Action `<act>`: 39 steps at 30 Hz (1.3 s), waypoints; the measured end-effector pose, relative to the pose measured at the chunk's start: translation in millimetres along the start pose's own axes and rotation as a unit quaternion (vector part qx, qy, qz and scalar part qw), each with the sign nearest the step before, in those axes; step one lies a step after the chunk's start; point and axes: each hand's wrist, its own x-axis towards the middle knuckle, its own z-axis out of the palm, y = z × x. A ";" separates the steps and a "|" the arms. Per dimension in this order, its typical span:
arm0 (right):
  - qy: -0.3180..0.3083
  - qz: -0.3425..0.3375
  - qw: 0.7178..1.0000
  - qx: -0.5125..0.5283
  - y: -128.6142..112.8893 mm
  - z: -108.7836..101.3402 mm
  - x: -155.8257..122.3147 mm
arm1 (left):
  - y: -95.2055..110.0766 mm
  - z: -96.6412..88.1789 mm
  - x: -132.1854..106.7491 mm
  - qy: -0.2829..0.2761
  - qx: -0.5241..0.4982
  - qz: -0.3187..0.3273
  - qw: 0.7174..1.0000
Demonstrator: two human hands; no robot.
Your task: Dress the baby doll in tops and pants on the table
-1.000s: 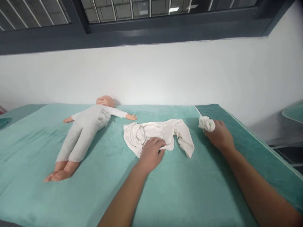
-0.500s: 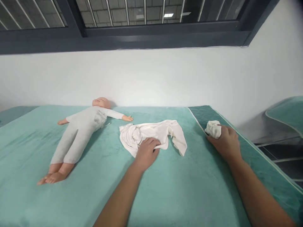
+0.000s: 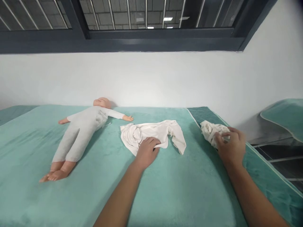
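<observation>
A baby doll in a pale grey suit lies on its back on the teal mat, head toward the wall. To its right lies a crumpled white garment. My left hand rests on the garment's near edge, fingers curled and pinching the cloth. Further right, my right hand grips a small bunched white patterned cloth near the mat's right edge.
A white wall and a dark-framed barred window rise behind the mat. A darker teal strip runs along the mat's right side. Another teal-covered surface stands at the far right across a gap.
My right hand has drawn the small cloth toward me and to the right, and the cloth has loosened out. My left hand has stayed on the white garment.
</observation>
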 end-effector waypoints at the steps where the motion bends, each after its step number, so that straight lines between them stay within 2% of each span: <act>1: 0.008 -0.016 1.000 -0.009 -5.9 -2.3 1.1 | 0.1 0.0 0.0 0.000 0.000 -0.001 1.000; 4: -0.016 -0.071 0.996 -0.051 -21.1 -2.4 7.3 | 0.6 0.3 0.6 -0.001 0.003 -0.001 1.000; 6: -0.058 -0.074 0.992 -0.089 -24.8 4.4 12.3 | 0.8 0.4 1.3 -0.003 0.004 -0.001 1.000; 10: -0.224 -0.034 0.962 -0.155 -16.8 24.3 16.9 | 0.7 0.2 3.2 -0.007 0.003 -0.004 1.000; 12: -0.276 -0.020 0.946 -0.169 -11.3 31.0 16.3 | 0.5 0.0 3.7 -0.009 0.007 -0.004 1.000; 16: -0.280 -0.018 0.943 -0.180 -8.3 33.0 14.5 | 0.6 1.2 1.3 -0.004 0.035 0.007 0.999; 21: -0.280 -0.029 0.943 -0.175 -15.8 20.2 18.1 | 0.9 3.5 -4.6 0.030 0.086 0.039 0.995; 24: -0.223 -0.060 0.960 -0.156 -34.9 3.5 23.7 | 3.1 0.5 -3.6 0.088 0.073 0.013 0.993; 27: -0.192 -0.090 0.976 -0.038 -75.7 -21.5 23.7 | 12.3 -10.2 2.5 0.132 -0.019 -0.062 0.989; 29: -0.237 -0.043 0.966 0.095 -112.5 -41.3 15.6 | 24.8 -22.3 8.1 0.155 -0.126 -0.137 0.970; 30: -0.288 -0.004 0.943 0.167 -131.9 -51.3 9.0 | 33.2 -29.6 10.7 0.166 -0.195 -0.175 0.951; 32: -0.424 0.012 0.857 0.292 -169.1 -69.8 -6.9 | 53.9 -46.3 14.9 0.177 -0.359 -0.233 0.886; 33: -0.451 0.001 0.824 0.343 -185.6 -77.9 -14.5 | 65.8 -55.3 16.0 0.166 -0.443 -0.246 0.846; 35: -0.456 -0.019 0.792 0.406 -212.8 -91.0 -24.5 | 91.1 -73.7 16.3 0.146 -0.565 -0.227 0.780; 36: -0.445 -0.020 0.784 0.433 -223.4 -96.1 -25.5 | 103.6 -82.7 15.3 0.136 -0.594 -0.212 0.764; 38: -0.411 -0.004 0.787 0.460 -239.6 -104.0 -18.2 | 125.6 -99.7 11.6 0.127 -0.608 -0.178 0.763; 39: -0.393 0.006 0.795 0.463 -245.8 -107.3 -10.4 | 134.3 -107.4 9.0 0.125 -0.593 -0.155 0.780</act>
